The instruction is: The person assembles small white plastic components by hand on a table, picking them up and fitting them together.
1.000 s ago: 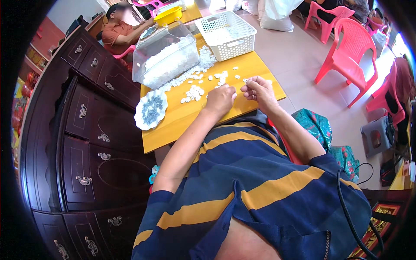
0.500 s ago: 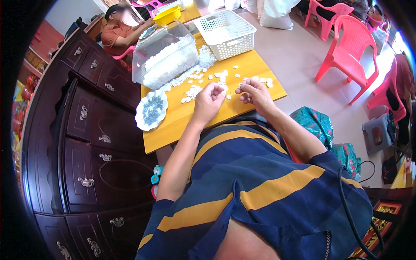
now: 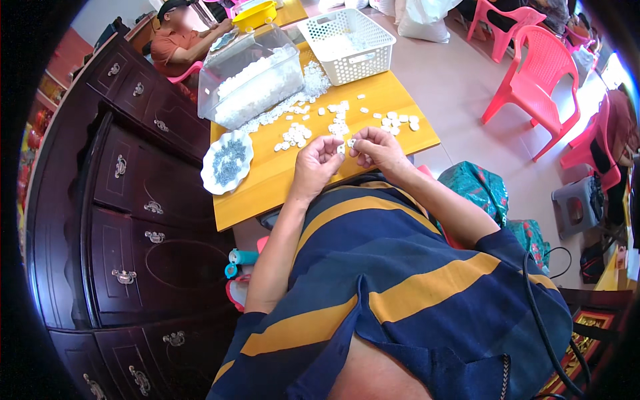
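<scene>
Over the near part of the yellow table (image 3: 267,190), both hands are close together. My left hand (image 3: 318,165) pinches a small white plastic piece (image 3: 341,149) between thumb and fingertips. My right hand (image 3: 381,152) pinches another small white piece (image 3: 352,143), almost touching the first. Loose white pieces lie in a pile (image 3: 293,135) beyond my left hand, in a strip (image 3: 339,120) beyond the gap between my hands, and in a cluster (image 3: 399,121) beyond my right hand. A scalloped white plate (image 3: 211,177) with small grey-blue bits stands at the left.
A clear bin (image 3: 208,100) full of whitish pieces and a white perforated basket (image 3: 360,70) stand at the table's far side. Translucent pieces are strewn beside the bin. Dark drawers (image 3: 133,220) flank the left. Another person (image 3: 180,50) sits beyond; a pink chair (image 3: 537,87) stands right.
My right hand has moved left toward my left hand, bringing its small piece close to the left one. The view has shifted slightly.
</scene>
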Tool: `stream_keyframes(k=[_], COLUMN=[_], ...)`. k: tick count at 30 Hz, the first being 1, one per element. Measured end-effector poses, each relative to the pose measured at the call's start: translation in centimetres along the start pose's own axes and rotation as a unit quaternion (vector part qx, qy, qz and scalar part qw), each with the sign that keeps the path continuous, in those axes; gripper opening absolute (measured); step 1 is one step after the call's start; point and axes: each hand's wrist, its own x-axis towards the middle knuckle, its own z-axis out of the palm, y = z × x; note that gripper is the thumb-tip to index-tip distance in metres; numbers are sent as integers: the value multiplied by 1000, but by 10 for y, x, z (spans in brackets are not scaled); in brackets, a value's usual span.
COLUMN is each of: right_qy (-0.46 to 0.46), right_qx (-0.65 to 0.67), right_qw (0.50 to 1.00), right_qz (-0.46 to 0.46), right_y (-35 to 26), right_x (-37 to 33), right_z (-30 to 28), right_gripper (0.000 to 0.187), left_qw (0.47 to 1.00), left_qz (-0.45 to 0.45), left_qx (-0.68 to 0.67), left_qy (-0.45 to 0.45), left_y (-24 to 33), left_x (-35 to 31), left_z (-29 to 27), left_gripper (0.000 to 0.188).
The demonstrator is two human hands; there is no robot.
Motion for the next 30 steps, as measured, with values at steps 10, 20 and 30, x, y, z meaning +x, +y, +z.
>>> stream_keyframes(k=[10,20,30], right_qy=[7,18,15], right_qx=[-2,18,18], right_qw=[1000,1000,1000], right_qz=[-10,-2,-3], right_y=[1,-2,-1], right_x=[-1,-1,0], right_z=[-1,-3,-3], right_gripper=[16,13,16], left_qw=[999,995,997], left_qz=[25,4,-40], left_qx=[11,-63,-33], left_qy=[19,78,49], left_y=[-5,-7,-9], left_x=[-3,-4,-3], left_z=[0,-9,-11], left_gripper=[17,12,16])
